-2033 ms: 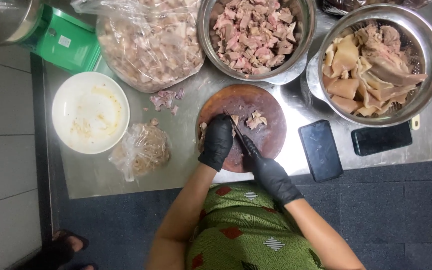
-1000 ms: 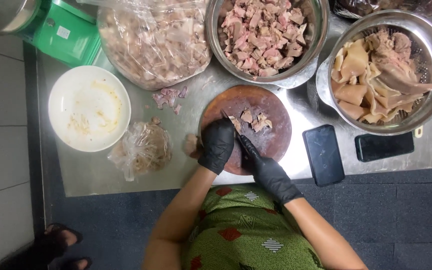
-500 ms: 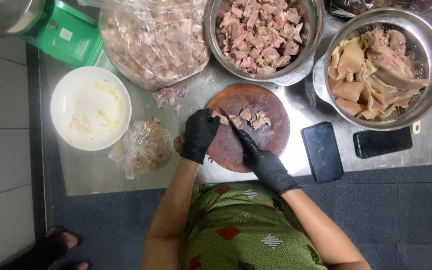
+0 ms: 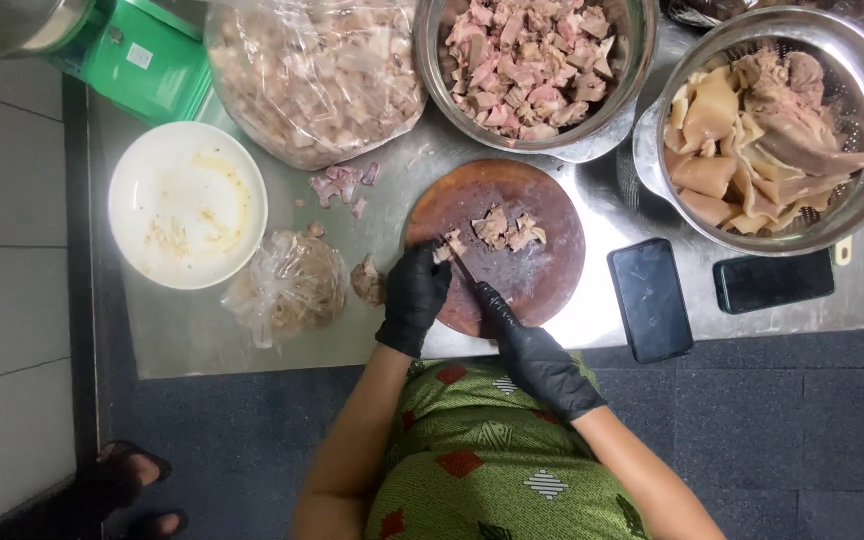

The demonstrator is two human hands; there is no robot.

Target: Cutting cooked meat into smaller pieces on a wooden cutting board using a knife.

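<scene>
beside round board [image 4: 542, 270]: two phones [image 4: 652, 300], white bowl [image 4: 187, 205], meat bag [image 4: 287, 285].

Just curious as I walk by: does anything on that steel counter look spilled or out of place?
Yes. A few loose pink meat scraps lie on the bare steel counter between the white bowl and the round wooden chopping board, outside any container. Two dark phones also lie beside the raw meat.

Steel table [image 4: 592, 335] carries: board [image 4: 542, 270] at centre; white bowl [image 4: 187, 205] at 9 o'clock; two phones [image 4: 650, 300] [image 4: 772, 282] at 3 o'clock; meat bowl [image 4: 602, 135], colander [image 4: 852, 200], bagged meat [image 4: 312, 80] at 12 o'clock.
</scene>
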